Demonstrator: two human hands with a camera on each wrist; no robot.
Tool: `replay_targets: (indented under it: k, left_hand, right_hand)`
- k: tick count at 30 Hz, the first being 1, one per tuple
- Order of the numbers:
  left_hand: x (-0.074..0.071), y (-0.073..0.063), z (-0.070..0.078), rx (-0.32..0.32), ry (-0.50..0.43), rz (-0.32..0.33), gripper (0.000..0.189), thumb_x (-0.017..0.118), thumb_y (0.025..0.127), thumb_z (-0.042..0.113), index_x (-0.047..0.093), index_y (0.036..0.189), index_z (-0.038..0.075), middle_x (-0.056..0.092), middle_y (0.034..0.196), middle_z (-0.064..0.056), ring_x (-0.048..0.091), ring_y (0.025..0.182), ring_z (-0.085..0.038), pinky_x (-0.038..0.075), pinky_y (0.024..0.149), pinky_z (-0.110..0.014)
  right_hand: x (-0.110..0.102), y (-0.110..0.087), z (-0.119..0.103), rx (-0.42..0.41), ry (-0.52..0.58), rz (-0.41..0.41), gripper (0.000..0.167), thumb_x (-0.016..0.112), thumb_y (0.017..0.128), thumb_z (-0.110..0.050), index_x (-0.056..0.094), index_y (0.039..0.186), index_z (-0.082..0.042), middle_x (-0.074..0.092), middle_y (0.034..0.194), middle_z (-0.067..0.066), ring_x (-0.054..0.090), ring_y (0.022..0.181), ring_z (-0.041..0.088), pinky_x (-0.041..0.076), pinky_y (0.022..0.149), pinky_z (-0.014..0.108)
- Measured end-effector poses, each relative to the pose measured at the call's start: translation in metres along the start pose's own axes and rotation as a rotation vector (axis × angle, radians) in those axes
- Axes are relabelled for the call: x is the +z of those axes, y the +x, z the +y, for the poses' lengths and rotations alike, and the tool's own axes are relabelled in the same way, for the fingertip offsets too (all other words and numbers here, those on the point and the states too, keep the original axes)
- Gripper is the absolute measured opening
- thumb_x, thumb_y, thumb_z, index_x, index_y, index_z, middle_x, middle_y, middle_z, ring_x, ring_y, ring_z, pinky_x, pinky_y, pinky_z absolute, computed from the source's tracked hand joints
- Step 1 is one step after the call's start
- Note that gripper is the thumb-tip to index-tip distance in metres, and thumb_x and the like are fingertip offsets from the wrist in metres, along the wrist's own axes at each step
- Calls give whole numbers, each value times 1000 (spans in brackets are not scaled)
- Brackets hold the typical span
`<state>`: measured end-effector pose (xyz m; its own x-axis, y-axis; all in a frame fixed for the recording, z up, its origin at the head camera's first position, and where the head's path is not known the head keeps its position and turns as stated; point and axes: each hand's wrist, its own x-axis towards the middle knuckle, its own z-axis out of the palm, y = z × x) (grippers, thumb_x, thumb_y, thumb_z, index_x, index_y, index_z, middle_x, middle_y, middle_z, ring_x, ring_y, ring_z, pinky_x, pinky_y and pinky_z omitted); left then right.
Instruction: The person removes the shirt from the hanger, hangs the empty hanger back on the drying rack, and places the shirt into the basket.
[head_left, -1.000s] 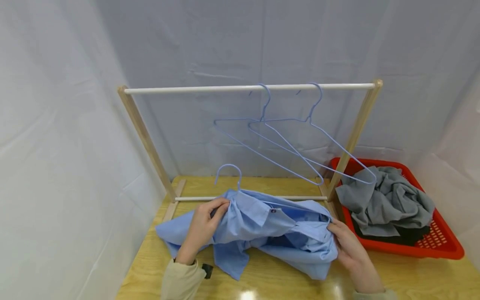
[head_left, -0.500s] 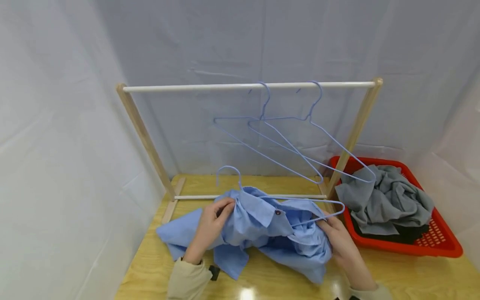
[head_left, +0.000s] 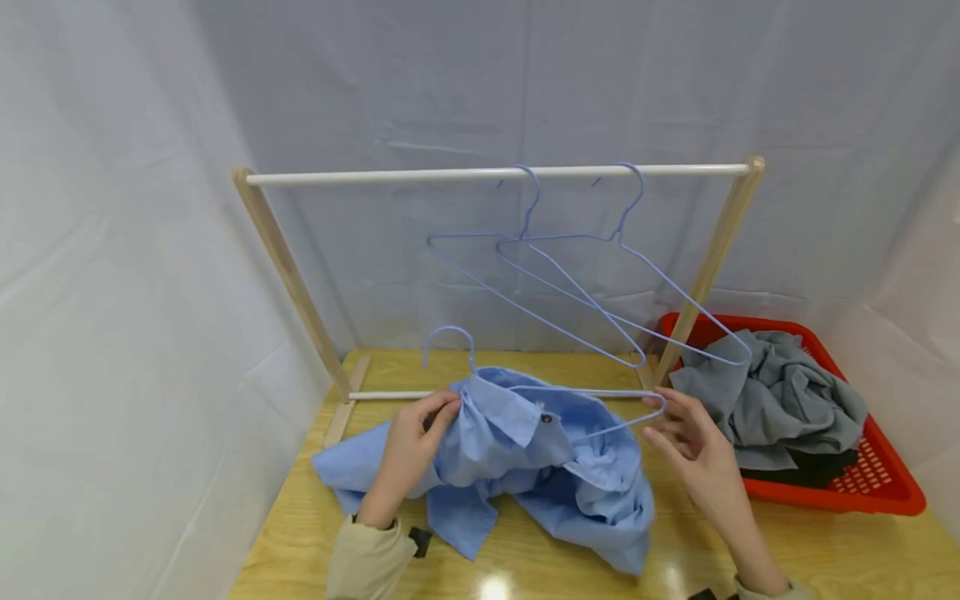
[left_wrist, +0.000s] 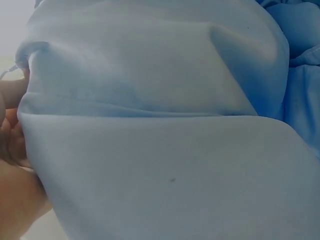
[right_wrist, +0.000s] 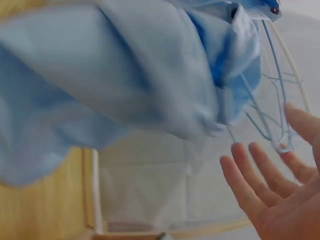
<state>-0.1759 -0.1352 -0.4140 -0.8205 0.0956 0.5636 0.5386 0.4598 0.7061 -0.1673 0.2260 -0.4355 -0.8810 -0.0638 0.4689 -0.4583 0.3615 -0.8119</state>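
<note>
A light blue button shirt [head_left: 517, 450] hangs bunched over the table, with a blue wire hanger [head_left: 450, 328] partly inside it. The hanger's hook sticks up beside the collar, and its right end lies bare outside the cloth. My left hand [head_left: 411, 446] pinches the shirt next to the collar, just below the hook; in the left wrist view the cloth hides most of its fingers. My right hand [head_left: 693, 450] is at the hanger's bare end, thumb and fingers spread. In the right wrist view the end [right_wrist: 283, 146] appears to touch the index finger.
A wooden rack with a white rail [head_left: 390, 177] stands behind the shirt. Two blue wire hangers [head_left: 527, 242] hang from it without clothes. On the right, a red basket [head_left: 847, 500] holds grey cloth [head_left: 787, 400] and something black beneath. White curtains surround the wooden table [head_left: 285, 550].
The hanger's right end has come out of the shirt. My right hand has let go of the cloth and moved right and up to that end. My left hand keeps its pinch, barely shifting.
</note>
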Motion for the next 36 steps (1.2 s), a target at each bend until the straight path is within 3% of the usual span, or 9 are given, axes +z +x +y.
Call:
replay_targets:
  k: [3, 7, 10, 13, 18, 23, 29, 36]
  left_hand:
    - [1, 0, 2, 18, 34, -35, 12, 64, 99, 6, 76, 100, 6, 75, 94, -5, 67, 79, -10, 55, 68, -27]
    - [5, 1, 6, 47, 66, -106, 12, 65, 99, 10, 77, 101, 9, 75, 96, -2, 70, 85, -13, 57, 73, -29]
    - [10, 2, 10, 75, 72, -152, 12, 64, 100, 11, 77, 100, 11, 74, 93, 0, 67, 78, -9, 55, 69, -27]
    - [15, 3, 11, 128, 75, -164, 12, 64, 100, 10, 76, 98, 11, 74, 90, 0, 64, 73, -6, 52, 66, -25]
    - [23, 2, 12, 196, 94, -159, 11, 66, 98, 9, 76, 95, 10, 74, 87, 0, 63, 70, -5, 51, 64, -23]
    - [25, -2, 12, 185, 87, -165, 11, 66, 98, 9, 76, 94, 10, 75, 87, -1, 62, 69, -4, 51, 64, -22]
    - [23, -3, 12, 168, 77, -175, 11, 66, 99, 11, 76, 96, 11, 76, 91, -1, 67, 75, -7, 54, 68, -24]
    - [21, -3, 11, 148, 52, -173, 11, 65, 99, 10, 76, 99, 10, 76, 95, -2, 71, 84, -12, 57, 73, -28]
  right_hand:
    - [0, 6, -5, -155, -162, 45, 44, 71, 93, 1, 64, 133, -15, 67, 106, -5, 61, 79, 3, 47, 66, 11]
    - [8, 15, -13, -441, -388, 107, 21, 65, 101, -23, 74, 118, -15, 69, 98, -3, 58, 74, 10, 47, 60, 20]
    - [18, 21, -18, -603, -521, 151, 34, 55, 105, -40, 77, 109, -14, 73, 100, 1, 64, 82, 20, 53, 66, 32]
    - [28, 26, -19, -714, -608, 165, 37, 54, 105, -40, 76, 97, -12, 72, 89, 3, 65, 80, 25, 55, 67, 40]
    - [38, 27, -16, -792, -678, 119, 44, 51, 106, -41, 69, 80, -11, 62, 75, 3, 62, 67, 23, 53, 55, 37]
    - [41, 23, -13, -816, -650, 115, 45, 52, 106, -43, 66, 75, -13, 57, 71, 0, 58, 58, 18, 48, 46, 31]
    - [42, 24, -15, -890, -601, 186, 42, 59, 102, -42, 64, 71, -14, 54, 67, 0, 52, 52, 16, 43, 43, 27]
    - [33, 32, -27, -946, -560, 333, 47, 62, 101, -41, 57, 64, -12, 49, 61, -1, 46, 48, 15, 36, 40, 25]
